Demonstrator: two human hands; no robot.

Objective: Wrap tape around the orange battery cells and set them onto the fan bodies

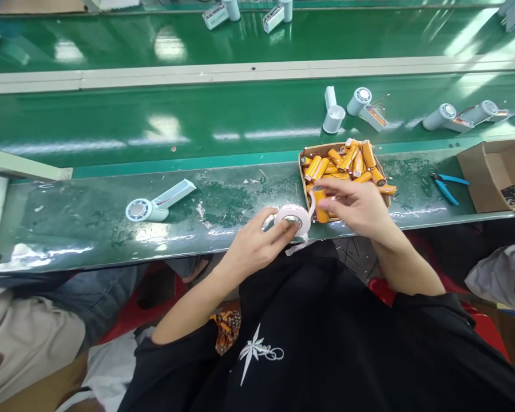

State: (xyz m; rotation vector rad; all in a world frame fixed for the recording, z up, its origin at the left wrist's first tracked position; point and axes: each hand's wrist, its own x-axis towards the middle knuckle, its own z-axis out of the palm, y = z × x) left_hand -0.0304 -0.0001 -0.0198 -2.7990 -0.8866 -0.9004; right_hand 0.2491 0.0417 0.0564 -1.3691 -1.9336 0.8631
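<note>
My left hand (264, 237) is closed on a roll of white tape (298, 214) near the bench's front edge. A loose strip of tape hangs below the roll, and another short strip stands up at its right side. In my right hand (360, 209) is an orange battery cell (321, 205), pinched between thumb and fingers, close against the upright strip. Behind my right hand a cardboard box (302, 171) holds many similar orange cells; the hand hides part of it. To the left, a light-blue handheld fan body (148, 209) lies on the bench with its handle open.
Blue-handled pliers (446, 186) lie right of the cells, beside an open cardboard bin (476, 183) with small dark parts. Several fan bodies (335, 119) rest on the green belt (223, 120) behind. People sit at both sides; a sleeve (498, 274) shows at right.
</note>
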